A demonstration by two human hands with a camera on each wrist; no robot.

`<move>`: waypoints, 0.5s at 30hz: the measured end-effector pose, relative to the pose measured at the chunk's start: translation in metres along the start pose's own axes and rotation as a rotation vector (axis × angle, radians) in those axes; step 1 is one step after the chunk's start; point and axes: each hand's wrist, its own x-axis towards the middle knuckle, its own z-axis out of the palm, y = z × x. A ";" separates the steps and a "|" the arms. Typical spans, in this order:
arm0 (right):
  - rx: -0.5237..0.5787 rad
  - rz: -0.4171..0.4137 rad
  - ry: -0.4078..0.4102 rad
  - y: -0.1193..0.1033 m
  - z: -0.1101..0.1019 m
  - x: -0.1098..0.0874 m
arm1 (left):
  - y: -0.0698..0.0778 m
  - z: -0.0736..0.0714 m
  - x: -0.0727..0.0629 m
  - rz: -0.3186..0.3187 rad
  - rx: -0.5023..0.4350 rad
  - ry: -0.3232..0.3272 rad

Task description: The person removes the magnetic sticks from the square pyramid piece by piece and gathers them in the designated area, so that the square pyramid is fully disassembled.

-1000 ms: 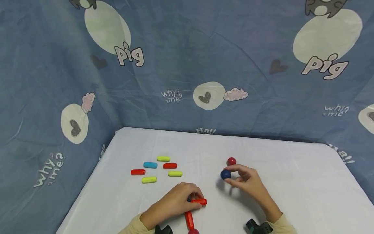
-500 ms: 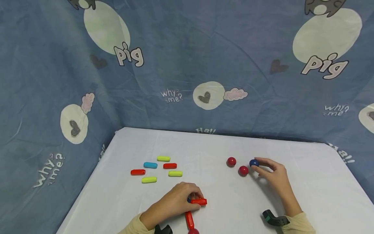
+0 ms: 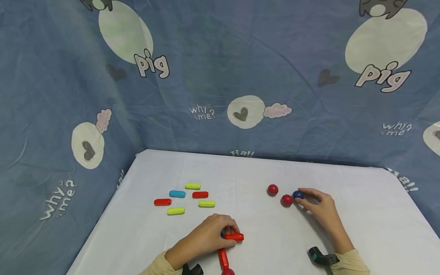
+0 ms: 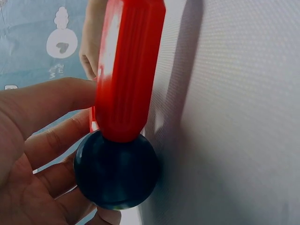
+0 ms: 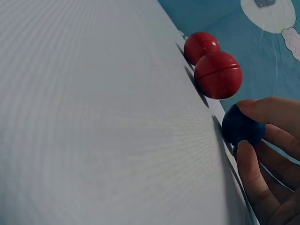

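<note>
At the table's near middle my left hand grips a joined piece made of a dark blue ball and red sticks. One red stick points right from the fingers. Another red stick runs toward me and ends at a red ball, partly cut off by the frame. Over on the right, my right hand pinches a blue ball between thumb and fingertips, close to the table. Just left of it sits a red ball, with a second red ball farther back.
Several loose sticks lie at the back left: yellow-green ones, red ones and a blue one. A white cloth covers the table. Blue printed fabric hangs behind it and along the left.
My right hand has carried the blue ball rightward and slightly back, then lowered it beside the red ball. That red ball, hidden a second ago, now shows. The left hand stays still.
</note>
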 end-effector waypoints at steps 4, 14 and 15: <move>0.001 0.000 -0.001 0.000 0.001 0.000 | 0.000 0.000 0.000 0.001 -0.004 0.003; 0.049 0.012 0.012 -0.001 -0.001 -0.001 | 0.001 -0.001 0.000 0.012 0.030 -0.020; 0.070 0.015 0.027 -0.002 -0.001 -0.001 | 0.001 -0.002 0.000 0.011 0.032 -0.026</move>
